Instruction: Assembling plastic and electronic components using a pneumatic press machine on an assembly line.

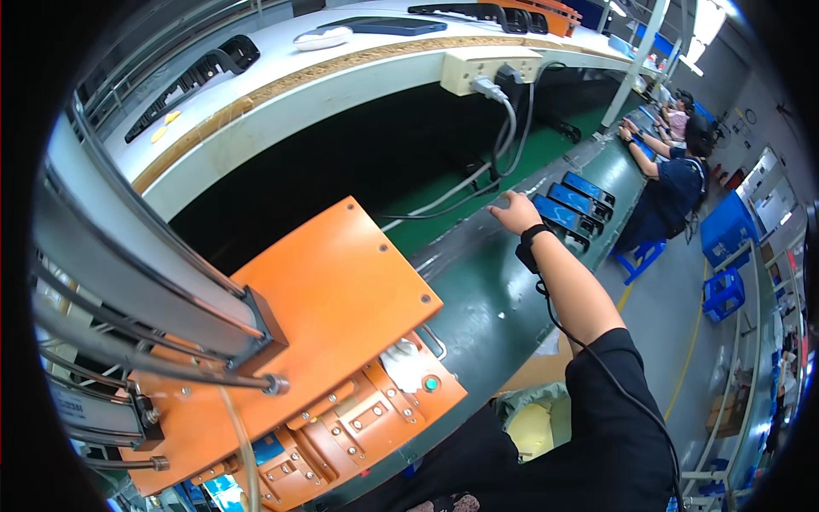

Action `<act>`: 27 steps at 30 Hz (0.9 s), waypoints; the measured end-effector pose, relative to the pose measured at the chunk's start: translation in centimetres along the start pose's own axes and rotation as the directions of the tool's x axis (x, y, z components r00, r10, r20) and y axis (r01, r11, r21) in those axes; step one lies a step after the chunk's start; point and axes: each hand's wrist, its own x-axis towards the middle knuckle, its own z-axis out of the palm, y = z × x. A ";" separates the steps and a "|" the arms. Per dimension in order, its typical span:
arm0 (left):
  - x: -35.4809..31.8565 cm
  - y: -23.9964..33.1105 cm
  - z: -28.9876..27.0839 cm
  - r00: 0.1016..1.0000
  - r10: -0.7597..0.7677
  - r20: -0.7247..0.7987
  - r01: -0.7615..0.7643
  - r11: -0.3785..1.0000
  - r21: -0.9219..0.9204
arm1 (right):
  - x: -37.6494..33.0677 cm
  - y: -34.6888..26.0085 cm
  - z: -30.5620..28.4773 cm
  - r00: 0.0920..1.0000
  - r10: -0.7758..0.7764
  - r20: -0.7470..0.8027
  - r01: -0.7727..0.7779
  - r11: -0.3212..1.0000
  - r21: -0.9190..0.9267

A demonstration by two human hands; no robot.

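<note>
A dark green worktable (490, 311) runs from an orange machine (341, 273) toward 2 co-workers farther along, the nearer in dark clothes (682, 183), the farther in pink (676, 125) and largely hidden. The machine's metal rods and cylinders are cut off by the dark rim at left, and its upper plate covers part of the block below. Across the far side, a white-topped bench (281, 61) bears black frames (235, 55), a blue slab (388, 26) and a white rounded object (322, 37); deep shadow fills the space underneath.

The person's right hand (519, 215) reaches over the worktable, a black band (532, 246) at the wrist and a black cord trailing along the forearm. Its fingers are bent close together; whether they grip anything cannot be told. The left hand is out of view.

Just beside the right hand, on the worktable, lie blue-faced panels (581, 199), flat oblongs with glossy faces and black ends, set roughly parallel. At least 3 can be counted; a dark end below them is hard to make out. Smaller still: 1 cream power strip (465, 72) with 2 plugs, 1 green button (432, 384) on the machine and 2 yellow bits (159, 134) on the bench.
</note>
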 end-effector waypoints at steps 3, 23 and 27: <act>-0.7 0.0 1.5 0.492 -0.831 0.258 0.581 0.093 -0.809 | 3.4 -3.1 2.4 0.975 0.222 0.009 -0.222 0.974 -0.044; -3.4 -2.6 1.0 0.500 -0.802 0.327 0.524 -0.020 -0.852 | -5.0 -0.2 0.0 0.978 0.201 -0.059 -0.100 0.695 0.712; -3.9 -3.1 -0.1 0.625 -0.751 0.213 0.676 0.385 -0.628 | -17.3 4.1 -4.3 0.661 0.059 0.748 -0.724 -0.211 0.656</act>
